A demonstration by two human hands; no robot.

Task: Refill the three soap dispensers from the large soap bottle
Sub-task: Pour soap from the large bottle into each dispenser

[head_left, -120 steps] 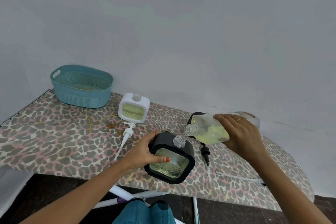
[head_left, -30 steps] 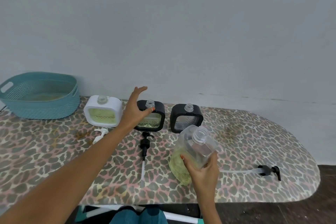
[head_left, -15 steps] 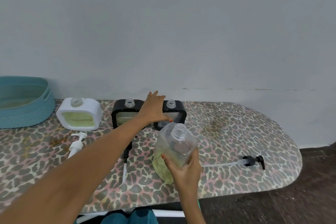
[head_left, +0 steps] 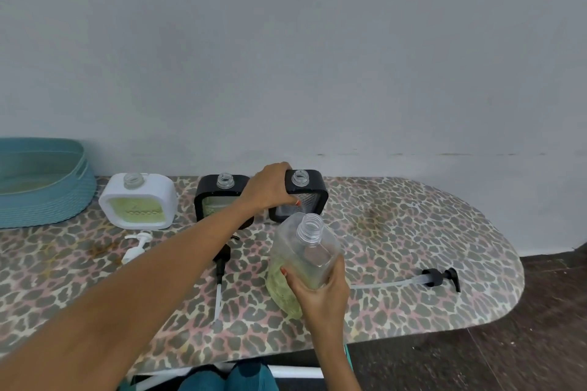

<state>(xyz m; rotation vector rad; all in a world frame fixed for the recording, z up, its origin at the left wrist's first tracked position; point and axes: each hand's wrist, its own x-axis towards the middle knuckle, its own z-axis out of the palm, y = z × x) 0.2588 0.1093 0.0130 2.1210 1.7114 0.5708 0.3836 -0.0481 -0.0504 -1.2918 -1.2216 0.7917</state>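
Observation:
Three uncapped dispensers stand in a row at the back of the board: a white dispenser [head_left: 138, 201] with yellow-green soap, a middle black dispenser [head_left: 216, 197] with some soap, and a right black dispenser [head_left: 309, 190] that looks clear inside. My left hand [head_left: 270, 189] grips the left top corner of the right black dispenser, thumb on its front. My right hand [head_left: 320, 290] holds the large clear soap bottle [head_left: 301, 259] upright above the board, its neck open and yellow-green soap in its lower part.
A teal basket [head_left: 44, 197] sits at the far left. Three loose pumps lie on the leopard-print ironing board [head_left: 397, 232]: a white pump [head_left: 135, 247], a black pump [head_left: 220, 267] partly under my left arm, and a black pump [head_left: 440, 278] near the right end. A wall stands directly behind.
My left hand left the middle black dispenser, moved right and closed on the right black one. The large bottle stays upright in my right hand. The view panned right.

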